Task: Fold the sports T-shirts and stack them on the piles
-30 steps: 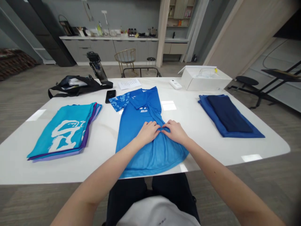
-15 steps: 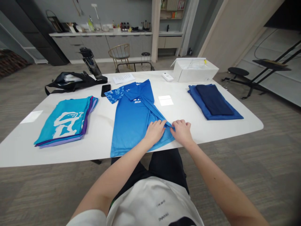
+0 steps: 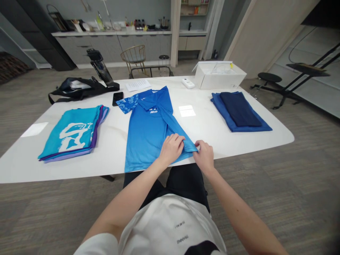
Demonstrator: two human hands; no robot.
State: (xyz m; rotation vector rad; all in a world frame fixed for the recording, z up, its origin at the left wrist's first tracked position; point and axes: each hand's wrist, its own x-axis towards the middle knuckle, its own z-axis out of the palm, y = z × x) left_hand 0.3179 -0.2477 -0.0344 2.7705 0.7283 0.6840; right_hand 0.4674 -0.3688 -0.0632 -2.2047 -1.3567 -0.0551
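The left hand (image 3: 171, 148) curls its fingers over the blue jersey (image 3: 147, 138) near the front edge of the table (image 3: 225, 141), while the right hand (image 3: 204, 156) pinches the jersey's folded edge.

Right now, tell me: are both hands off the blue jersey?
No, the left hand and the right hand both grasp the blue jersey near its lower edge.
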